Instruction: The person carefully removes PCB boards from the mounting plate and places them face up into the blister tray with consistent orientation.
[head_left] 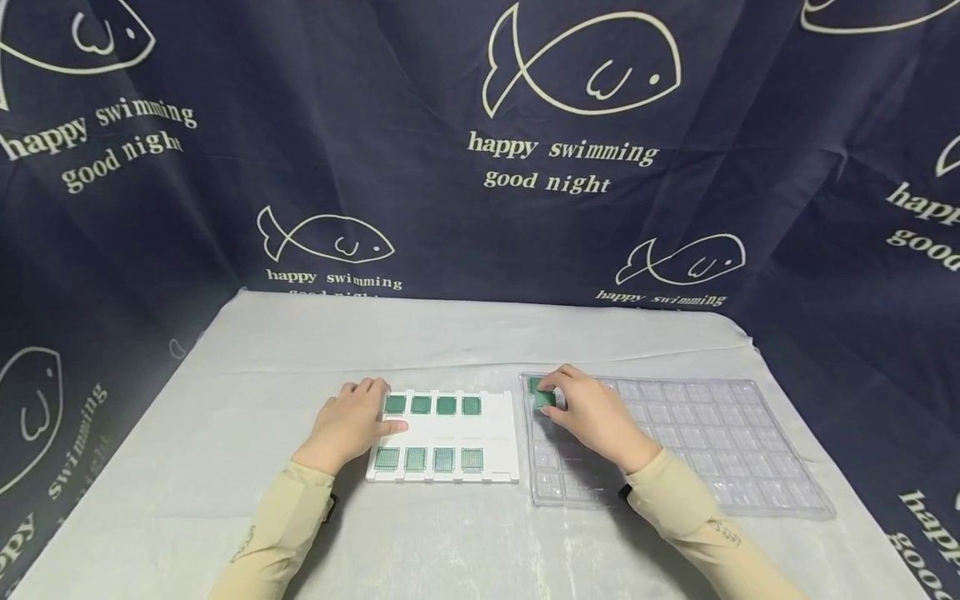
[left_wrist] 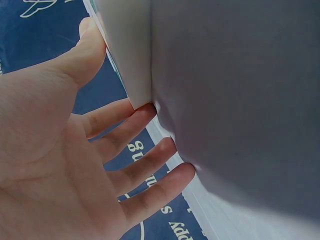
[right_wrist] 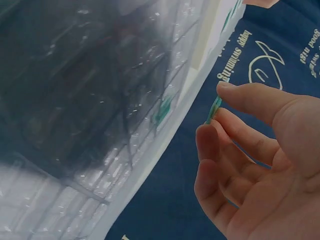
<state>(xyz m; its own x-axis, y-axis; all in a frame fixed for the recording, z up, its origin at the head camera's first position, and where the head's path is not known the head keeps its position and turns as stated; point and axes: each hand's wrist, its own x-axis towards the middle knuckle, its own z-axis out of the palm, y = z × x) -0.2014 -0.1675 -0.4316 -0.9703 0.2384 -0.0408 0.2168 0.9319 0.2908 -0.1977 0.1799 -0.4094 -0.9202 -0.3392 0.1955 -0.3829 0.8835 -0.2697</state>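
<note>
A white tray (head_left: 497, 425) holds two rows of small green square circuit boards (head_left: 446, 406). My left hand (head_left: 348, 423) holds its left end, thumb on top and fingers at the far-left corner; in the left wrist view that hand (left_wrist: 60, 145) shows its fingers spread along the tray's side (left_wrist: 131, 55). Between thumb and fingers, my right hand (head_left: 596, 417) pinches a green circuit board (head_left: 545, 401) over the left end of a clear compartment tray (head_left: 780, 462). The right wrist view shows this board (right_wrist: 214, 110) edge-on at the fingertips.
Another green board (head_left: 533, 384) lies in the clear tray's far-left compartment. Both trays stand side by side on a white-covered table (head_left: 450, 542). A dark blue curtain (head_left: 420, 100) with fish prints hangs behind and at both sides.
</note>
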